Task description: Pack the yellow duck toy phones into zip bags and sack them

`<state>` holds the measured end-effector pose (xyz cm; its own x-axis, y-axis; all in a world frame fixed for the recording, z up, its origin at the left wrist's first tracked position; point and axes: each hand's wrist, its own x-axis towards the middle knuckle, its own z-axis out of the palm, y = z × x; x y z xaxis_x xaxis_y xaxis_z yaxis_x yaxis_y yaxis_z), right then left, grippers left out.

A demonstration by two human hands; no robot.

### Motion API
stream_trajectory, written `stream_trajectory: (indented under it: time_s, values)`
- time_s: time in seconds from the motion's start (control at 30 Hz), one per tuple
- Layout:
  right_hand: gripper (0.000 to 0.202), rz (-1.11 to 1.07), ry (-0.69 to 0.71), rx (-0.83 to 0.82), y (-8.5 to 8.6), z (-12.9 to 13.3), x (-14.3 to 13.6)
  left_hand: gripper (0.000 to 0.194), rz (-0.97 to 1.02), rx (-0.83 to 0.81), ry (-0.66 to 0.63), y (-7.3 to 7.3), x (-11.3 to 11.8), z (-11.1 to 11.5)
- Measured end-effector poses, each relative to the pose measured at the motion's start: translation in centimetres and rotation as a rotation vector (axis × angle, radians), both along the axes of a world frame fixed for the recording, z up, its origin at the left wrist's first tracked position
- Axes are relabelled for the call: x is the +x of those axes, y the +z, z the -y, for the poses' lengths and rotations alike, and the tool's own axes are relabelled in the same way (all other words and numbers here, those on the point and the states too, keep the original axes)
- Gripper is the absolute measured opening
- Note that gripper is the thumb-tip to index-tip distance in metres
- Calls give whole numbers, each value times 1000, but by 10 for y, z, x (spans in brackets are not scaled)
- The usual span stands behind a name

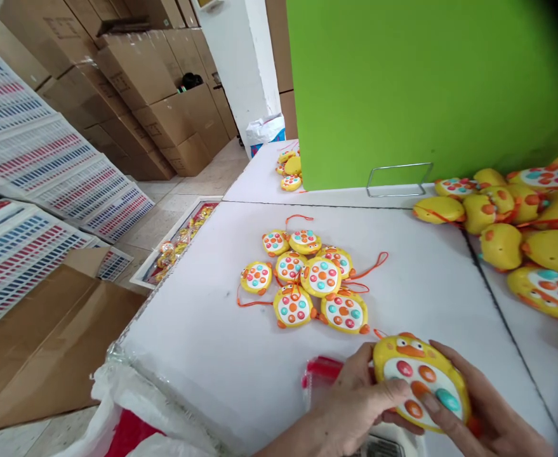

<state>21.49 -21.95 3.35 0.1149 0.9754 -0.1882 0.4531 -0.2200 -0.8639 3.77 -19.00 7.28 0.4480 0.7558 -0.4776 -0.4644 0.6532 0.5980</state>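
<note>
- Nearer than the pile [320, 277], one duck [393, 350] in hand!
- Left hand [357, 390]: fingers clasping one side.
- Right hand [488, 403]: fingers clasping the other, thumb over the buttons [447, 400].
- Right of the pile, more ducks [552, 251]!

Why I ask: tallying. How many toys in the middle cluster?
8: back-left toy, back-right toy, far-left toy, centre toy, mid-right toy, topmost toy, front-left toy, front-right toy. More may be hidden.
</note>
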Motion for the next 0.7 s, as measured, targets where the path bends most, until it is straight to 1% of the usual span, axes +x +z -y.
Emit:
stream_trajectory:
  time_s: [0.07,0.13,0.17,0.2,0.27,0.33,0.37,0.43,0.5,0.53,0.6,0.7]
  values:
    - [68,-49,18,-9,7,0,-4,63,-39,22,15,1,-2,2]
    - [66,-212,98,-4,18,-1,-9,57,-61,47,0,6,-6,3]
    - [63,-297,118,-22,24,-2,-12,55,-63,60,-24,9,-8,3]
    - [60,-369,111,-49,29,-3,-15,53,-66,81,-48,11,-10,2]
    - [53,-457,24,-101,37,-5,-21,50,-82,132,-84,15,-13,1]
    - [49,-491,-58,-126,40,-6,-24,46,-121,163,-91,16,-14,0]
    - [48,-510,-54,-127,40,-6,-25,45,-144,171,-84,16,-14,-1]
    - [48,-536,3,-107,38,-4,-23,46,-161,153,-94,13,-15,-2]
    - [48,-543,49,-86,36,-1,-21,48,-116,109,-97,10,-15,-4]
    - [48,-536,48,-76,37,0,-21,49,-77,84,-100,8,-15,-5]
    - [49,-517,-6,-72,39,1,-21,51,-20,50,-115,7,-15,-6]
    - [50,-512,-70,-103,46,0,-22,53,-21,73,-147,9,-15,-3]
